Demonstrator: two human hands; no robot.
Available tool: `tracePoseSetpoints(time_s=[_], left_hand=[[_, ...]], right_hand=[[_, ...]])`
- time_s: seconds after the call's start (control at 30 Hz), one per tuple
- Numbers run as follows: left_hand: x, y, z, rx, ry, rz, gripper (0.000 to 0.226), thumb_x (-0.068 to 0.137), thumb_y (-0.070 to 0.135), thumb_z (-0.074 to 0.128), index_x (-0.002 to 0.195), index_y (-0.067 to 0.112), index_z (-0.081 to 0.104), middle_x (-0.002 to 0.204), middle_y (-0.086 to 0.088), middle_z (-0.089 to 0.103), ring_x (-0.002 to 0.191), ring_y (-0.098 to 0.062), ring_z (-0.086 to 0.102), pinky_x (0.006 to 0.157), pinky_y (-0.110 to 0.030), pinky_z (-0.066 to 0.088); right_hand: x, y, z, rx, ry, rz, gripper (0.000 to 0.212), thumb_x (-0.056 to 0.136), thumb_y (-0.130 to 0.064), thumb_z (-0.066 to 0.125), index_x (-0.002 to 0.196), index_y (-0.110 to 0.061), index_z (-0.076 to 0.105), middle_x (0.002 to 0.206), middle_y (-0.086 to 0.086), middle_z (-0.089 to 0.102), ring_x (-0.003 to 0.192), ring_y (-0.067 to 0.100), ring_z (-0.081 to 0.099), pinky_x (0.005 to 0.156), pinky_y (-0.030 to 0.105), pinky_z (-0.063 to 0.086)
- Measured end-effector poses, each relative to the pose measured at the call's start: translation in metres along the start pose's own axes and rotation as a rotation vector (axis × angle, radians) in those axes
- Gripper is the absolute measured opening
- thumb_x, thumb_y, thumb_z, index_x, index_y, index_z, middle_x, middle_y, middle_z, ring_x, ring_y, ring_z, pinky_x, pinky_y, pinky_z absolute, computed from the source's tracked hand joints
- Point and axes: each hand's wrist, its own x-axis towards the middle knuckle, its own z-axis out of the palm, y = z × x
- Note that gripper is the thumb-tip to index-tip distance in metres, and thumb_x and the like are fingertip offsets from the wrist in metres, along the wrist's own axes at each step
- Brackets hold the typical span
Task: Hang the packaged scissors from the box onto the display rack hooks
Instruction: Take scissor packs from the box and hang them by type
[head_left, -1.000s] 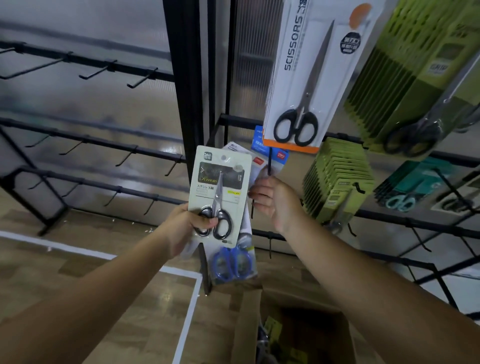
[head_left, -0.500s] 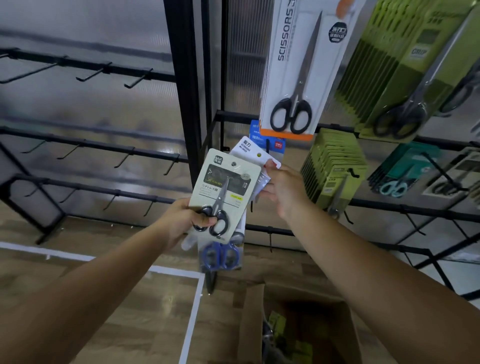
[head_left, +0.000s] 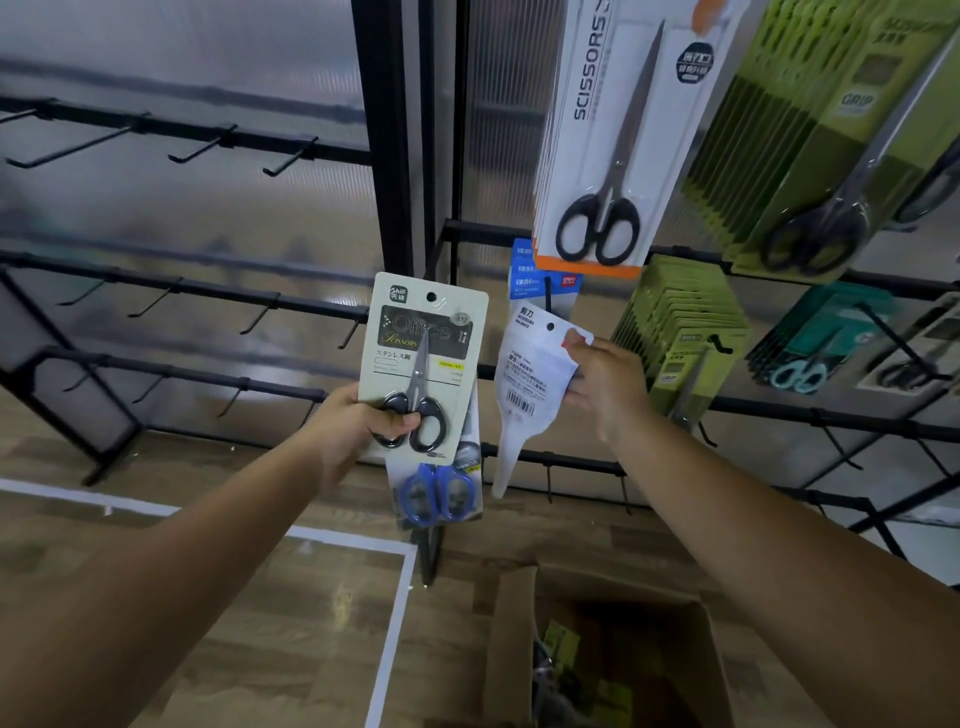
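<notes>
Cardboard and thin plastic, that's what is in play here in the head view, so these packs should be light, flat and a bit floppy, with the only real weight down at the scissor handles. The white pouch pack (head_left: 535, 379) sits in the right hand (head_left: 605, 387), fingers and thumb pinching its right edge near the top, back face toward us, barcode showing. Good spot to hold, I'd say: close to the punched hole (head_left: 550, 327), so the top stays stiff enough to steer onto a hook. Grab lower and the film would likely sag.

Over to the left hand (head_left: 363, 421): it's wrapped round the bottom of the Office scissors card (head_left: 423, 358), thumb across the black handles, with a blue-handled pack (head_left: 439, 491) tucked behind and hanging below. That card looks stiffer, and its hole is clear at the top.

Both arms reach out forward and up from the near edge, wrists roughly level, the two packs held just beside each other but apart. Right behind the pouch, farther back, a blue pack (head_left: 522, 270) hangs on the rack bar (head_left: 483, 231), and a black hook (head_left: 547, 293) pokes out just above the pouch's hole. That seems the likely target. The open box (head_left: 514, 639) waits near, bottom right, more stock dimly visible inside. Bare hooks (head_left: 291, 156) line the far left.
</notes>
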Motion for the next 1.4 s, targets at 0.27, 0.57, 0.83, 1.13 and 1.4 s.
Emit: tracePoseSetpoints(time_s=[0.27, 0.57, 0.83, 1.13, 1.4], left_hand=[[0.004, 0.011, 0.025, -0.171, -0.189, 0.015, 0.038, 0.056, -0.011, 0.065, 0.093, 0.001, 0.066, 0.089, -0.013, 0.064, 0.078, -0.021, 0.059, 0.066, -0.026, 0.051], [0.006, 0.021, 0.046, -0.298, -0.123, 0.082, 0.041, 0.055, 0.003, 0.068, 0.096, 0.005, 0.068, 0.081, -0.002, 0.073, 0.079, -0.017, 0.067, 0.064, -0.025, 0.054], [-0.002, 0.029, 0.041, -0.336, -0.236, 0.023, 0.039, 0.062, 0.006, 0.062, 0.102, 0.006, 0.063, 0.084, -0.006, 0.071, 0.075, -0.020, 0.068, 0.067, -0.033, 0.059], [-0.007, 0.034, 0.051, -0.340, -0.207, 0.056, 0.052, 0.065, 0.005, 0.063, 0.117, 0.005, 0.059, 0.103, -0.012, 0.066, 0.093, -0.027, 0.062, 0.087, -0.042, 0.050], [-0.004, 0.023, 0.046, -0.328, -0.119, 0.054, 0.038, 0.060, 0.002, 0.069, 0.098, 0.009, 0.067, 0.085, -0.004, 0.074, 0.077, -0.020, 0.070, 0.062, -0.030, 0.054]], right_hand=[[-0.011, -0.010, 0.009, 0.037, -0.198, 0.020, 0.030, 0.096, -0.019, 0.049, 0.118, 0.001, 0.057, 0.112, 0.017, 0.063, 0.093, 0.027, 0.059, 0.081, 0.037, 0.046], [-0.015, -0.028, 0.017, 0.223, -0.196, 0.060, 0.032, 0.097, -0.029, 0.046, 0.116, -0.005, 0.057, 0.118, 0.014, 0.062, 0.102, 0.024, 0.061, 0.086, 0.034, 0.049], [-0.029, -0.027, 0.004, 0.185, -0.519, 0.071, 0.024, 0.095, -0.003, 0.034, 0.095, -0.006, 0.058, 0.075, 0.004, 0.068, 0.068, 0.015, 0.065, 0.064, 0.025, 0.054], [-0.039, -0.027, 0.013, 0.144, -0.527, 0.138, 0.035, 0.098, -0.001, 0.025, 0.128, 0.000, 0.043, 0.100, 0.021, 0.054, 0.090, 0.031, 0.054, 0.091, 0.043, 0.044], [-0.039, -0.012, 0.005, 0.012, -0.365, -0.026, 0.018, 0.094, -0.005, 0.046, 0.107, -0.011, 0.057, 0.094, 0.028, 0.065, 0.071, 0.023, 0.056, 0.067, 0.031, 0.049]])
